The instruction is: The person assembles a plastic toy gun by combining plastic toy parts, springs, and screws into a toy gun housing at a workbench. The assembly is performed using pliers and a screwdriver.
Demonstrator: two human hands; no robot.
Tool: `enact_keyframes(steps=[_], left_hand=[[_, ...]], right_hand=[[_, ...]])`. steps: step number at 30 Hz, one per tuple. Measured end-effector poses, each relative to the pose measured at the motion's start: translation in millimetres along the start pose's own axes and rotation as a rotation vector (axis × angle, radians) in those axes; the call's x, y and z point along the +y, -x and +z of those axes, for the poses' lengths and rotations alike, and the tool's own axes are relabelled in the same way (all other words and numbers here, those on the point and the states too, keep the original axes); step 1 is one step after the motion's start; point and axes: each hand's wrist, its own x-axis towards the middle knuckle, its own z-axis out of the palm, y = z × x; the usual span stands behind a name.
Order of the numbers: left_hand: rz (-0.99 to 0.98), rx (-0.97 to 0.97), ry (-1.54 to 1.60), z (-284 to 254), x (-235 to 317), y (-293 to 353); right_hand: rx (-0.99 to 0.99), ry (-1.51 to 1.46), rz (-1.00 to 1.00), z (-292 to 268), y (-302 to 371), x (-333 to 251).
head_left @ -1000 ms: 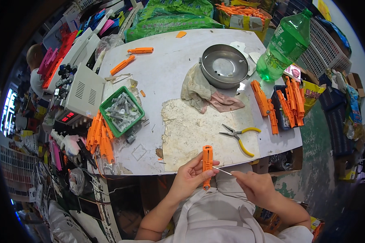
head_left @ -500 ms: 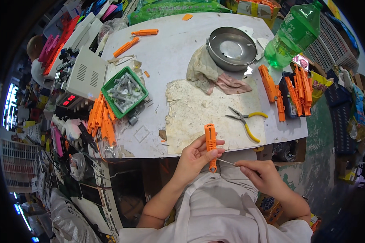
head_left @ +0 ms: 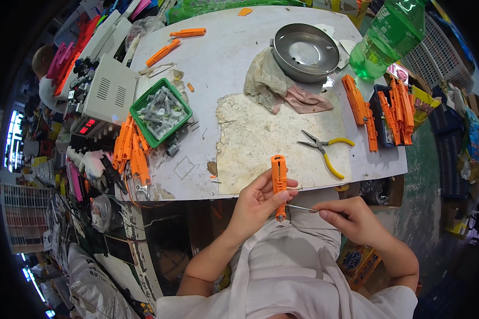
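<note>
Upright over my lap, just off the table's front edge, is a long orange plastic part (head_left: 279, 178). My left hand (head_left: 258, 204) is closed round its lower half, thumb across the front. From the right, my right hand (head_left: 351, 218) grips a thin metal tool (head_left: 304, 208), whose slim shaft reaches to the part's lower end. The tool's handle is mostly hidden in my fingers, so its exact kind does not show. Pliers with yellow handles (head_left: 327, 151) lie opened on the worn, pale sheet (head_left: 266, 143) beyond my hands.
Left on the table stands a green basket (head_left: 155, 144) of small clear pieces, beside piled orange parts (head_left: 129, 151). Farther back are a metal bowl (head_left: 306, 53), a rag (head_left: 263, 80) and a green bottle (head_left: 387, 40). More orange parts (head_left: 359, 109) lie at the right edge.
The view has tilted a little, so the table sits slightly higher in the picture. Both hands keep their holds, and the tool's tip stays by the lower end of the orange part.
</note>
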Motion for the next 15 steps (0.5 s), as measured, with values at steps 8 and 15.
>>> enact_keyframes(steps=[8, 15], left_hand=[[0.013, 0.075, -0.012, 5.1, -5.6, 0.8], [0.118, 0.062, 0.137, 1.0, -2.8, 0.2]], right_hand=[[0.136, 0.786, -0.457, 17.9, 14.8, 5.6], [0.240, 0.479, -0.384, 22.0, 10.5, 4.4]])
